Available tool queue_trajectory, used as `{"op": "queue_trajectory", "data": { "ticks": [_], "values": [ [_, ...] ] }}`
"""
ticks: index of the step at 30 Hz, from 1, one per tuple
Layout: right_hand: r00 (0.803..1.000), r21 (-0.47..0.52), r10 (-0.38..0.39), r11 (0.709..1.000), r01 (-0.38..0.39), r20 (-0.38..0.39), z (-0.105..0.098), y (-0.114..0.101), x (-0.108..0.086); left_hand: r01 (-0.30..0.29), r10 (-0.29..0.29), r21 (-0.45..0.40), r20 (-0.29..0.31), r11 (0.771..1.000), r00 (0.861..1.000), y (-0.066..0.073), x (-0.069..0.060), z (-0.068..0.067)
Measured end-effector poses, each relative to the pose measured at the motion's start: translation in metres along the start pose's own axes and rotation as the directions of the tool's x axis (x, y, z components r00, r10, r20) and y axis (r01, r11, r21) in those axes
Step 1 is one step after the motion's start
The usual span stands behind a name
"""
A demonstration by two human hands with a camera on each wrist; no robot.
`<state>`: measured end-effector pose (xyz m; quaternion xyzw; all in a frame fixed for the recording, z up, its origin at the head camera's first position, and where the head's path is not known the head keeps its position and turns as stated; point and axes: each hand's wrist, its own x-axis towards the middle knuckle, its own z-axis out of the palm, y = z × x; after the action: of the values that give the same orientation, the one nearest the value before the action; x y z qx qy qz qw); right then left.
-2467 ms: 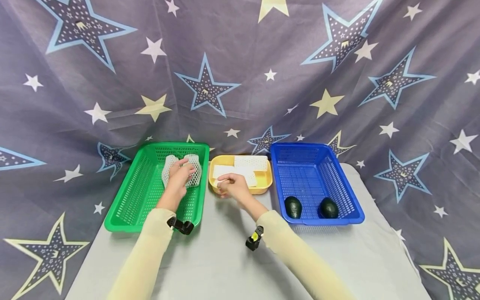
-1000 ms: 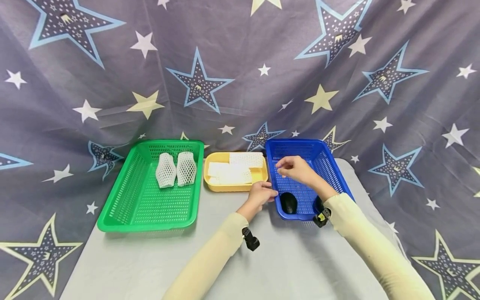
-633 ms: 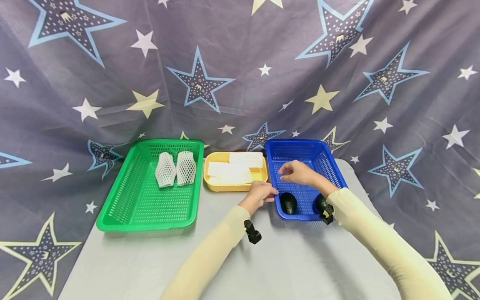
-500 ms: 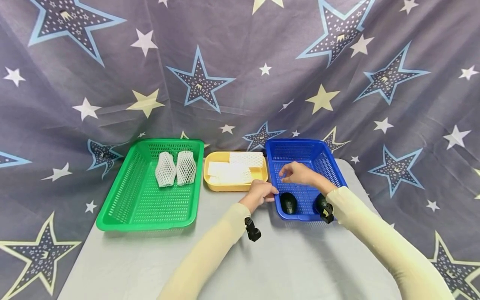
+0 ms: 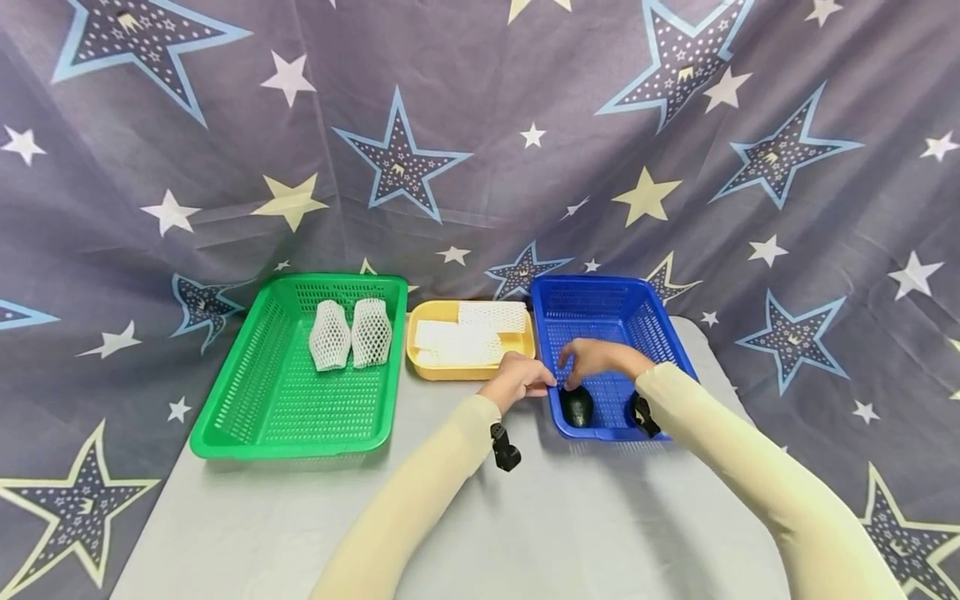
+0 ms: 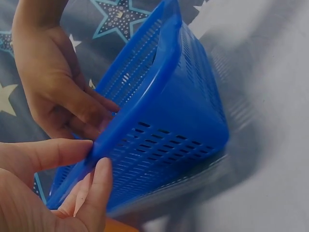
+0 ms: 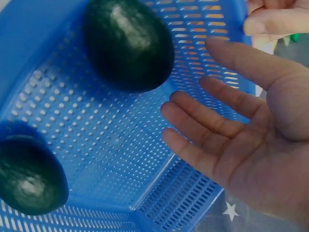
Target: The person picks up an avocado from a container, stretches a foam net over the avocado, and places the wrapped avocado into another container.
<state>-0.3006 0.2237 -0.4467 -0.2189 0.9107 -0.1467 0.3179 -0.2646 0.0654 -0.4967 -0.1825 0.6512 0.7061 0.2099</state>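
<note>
1. Right hand (image 5: 594, 358), in the head view, reaches down into the blue perforated plastic basket (image 5: 588, 310), fingertips just beside the left glossy, dark green oval fruit (image 5: 577, 409); cupping its middle should grip best.
2. Left wrist view: the left hand (image 6: 29, 204) pinches the basket's rim between thumb and fingers, a useful brace.
3. Right wrist view: the right hand's fingers spread loosely, holding nothing; another dark green fruit (image 7: 31, 176) lies farther off.

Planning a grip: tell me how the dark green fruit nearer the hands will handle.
The dark green fruit may roll if nudged, given its rounded sides. It also looks glossy, so it could slip.
</note>
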Motion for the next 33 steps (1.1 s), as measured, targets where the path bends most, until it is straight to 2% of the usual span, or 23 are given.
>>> {"op": "queue_trajectory", "data": {
  "ticks": [6, 10, 19, 26, 33],
  "values": [
    [0.997, -0.039, 0.06, 0.998, -0.059, 0.038, 0.004, 0.003, 0.009, -0.002, 0.002, -0.002, -0.016, 1.0, 1.0, 0.0, -0.003, 0.001],
    [0.994, -0.034, 0.091, 0.995, -0.09, 0.055, 0.005, 0.002, 0.012, -0.018, 0.018, -0.006, 0.001, 1.0, 1.0, 0.0, -0.005, -0.001],
    [0.972, 0.008, 0.207, 0.978, -0.21, 0.115, 0.014, 0.002, 0.016, -0.019, 0.019, -0.006, -0.023, 1.0, 1.0, -0.004, -0.008, 0.002],
    [0.964, 0.057, 0.219, 0.972, -0.23, 0.152, 0.019, 0.008, 0.022, -0.011, 0.011, 0.004, -0.016, 1.0, 1.0, -0.006, -0.009, 0.0],
    [0.955, 0.084, 0.231, 0.965, -0.249, 0.184, 0.019, 0.009, 0.023, -0.024, 0.024, -0.004, 0.003, 1.0, 1.0, -0.007, -0.004, -0.002]
  ]
}}
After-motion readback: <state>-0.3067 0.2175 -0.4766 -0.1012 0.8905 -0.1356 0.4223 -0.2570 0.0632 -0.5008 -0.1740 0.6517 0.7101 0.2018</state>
